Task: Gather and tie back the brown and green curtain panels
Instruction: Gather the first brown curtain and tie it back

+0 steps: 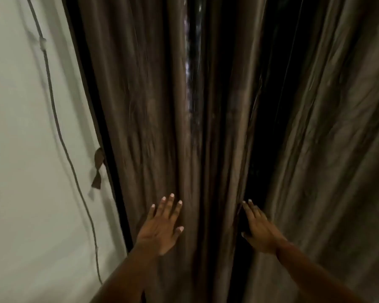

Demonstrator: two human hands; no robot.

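Observation:
A brown curtain panel (144,106) hangs in long folds across the left and middle of the view. To its right hangs a duller, greenish-brown panel (328,127), with a dark gap (269,138) between them. My left hand (160,228) lies flat with fingers spread on the brown folds, low in the view. My right hand (258,228) reaches into the edge of the dark gap, fingers straight and together; its thumb is hidden behind the fabric edge. A brown fabric tie-back strap (97,169) dangles from the curtain's left edge.
A pale wall (20,149) fills the left side. A thin grey cable (59,132) runs down it from top to bottom. A narrow slit (188,73) in the brown folds shows glints of light.

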